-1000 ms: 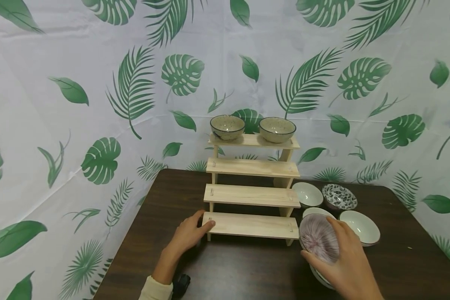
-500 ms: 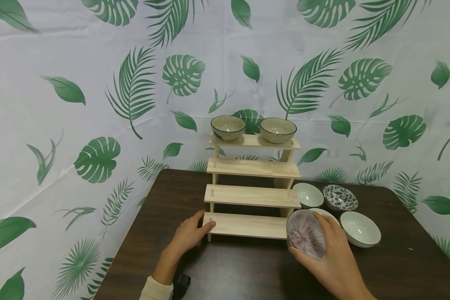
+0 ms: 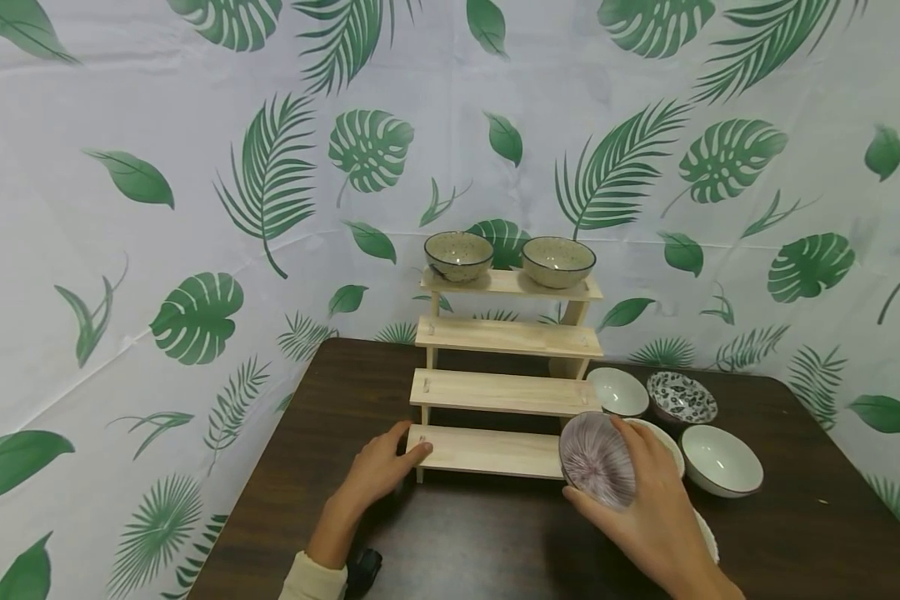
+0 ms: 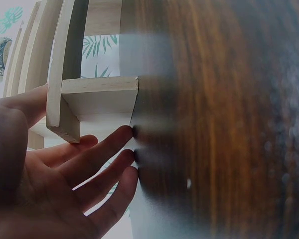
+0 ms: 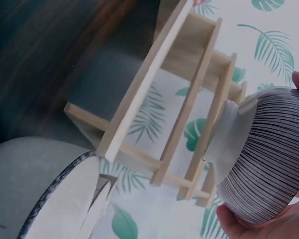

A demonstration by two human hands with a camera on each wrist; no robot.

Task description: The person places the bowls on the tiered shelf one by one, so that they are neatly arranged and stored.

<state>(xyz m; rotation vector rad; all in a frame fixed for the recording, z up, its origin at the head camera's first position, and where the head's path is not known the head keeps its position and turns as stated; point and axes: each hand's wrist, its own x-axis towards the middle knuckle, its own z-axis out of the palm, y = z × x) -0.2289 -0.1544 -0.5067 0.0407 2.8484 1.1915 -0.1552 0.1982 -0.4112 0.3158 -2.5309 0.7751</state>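
My right hand (image 3: 648, 508) grips a bowl (image 3: 598, 460) by its rim. Purple-grey lines radiate inside it, and dark stripes cover its outside in the right wrist view, where its white foot faces the shelf. The bowl is tilted, in front of the right end of the lowest step. My left hand (image 3: 378, 471) holds the left end of that step on a pale wooden stepped shelf (image 3: 495, 392). Its thumb lies on top, the index finger at the plank's end, and the other fingertips (image 4: 125, 132) reach down to the tabletop. Two speckled bowls (image 3: 459, 255) stand on the top step.
Right of the shelf, several bowls sit on the dark wooden table (image 3: 465, 533): white ones (image 3: 720, 460) and a black-and-white patterned one (image 3: 681, 397). Another bowl is partly hidden behind my right hand. A leaf-print cloth (image 3: 195, 167) hangs behind.
My right hand has carried the striped bowl leftward and slightly up, from over the bowls on the right to the lowest step's right end. The left hand stays in place.
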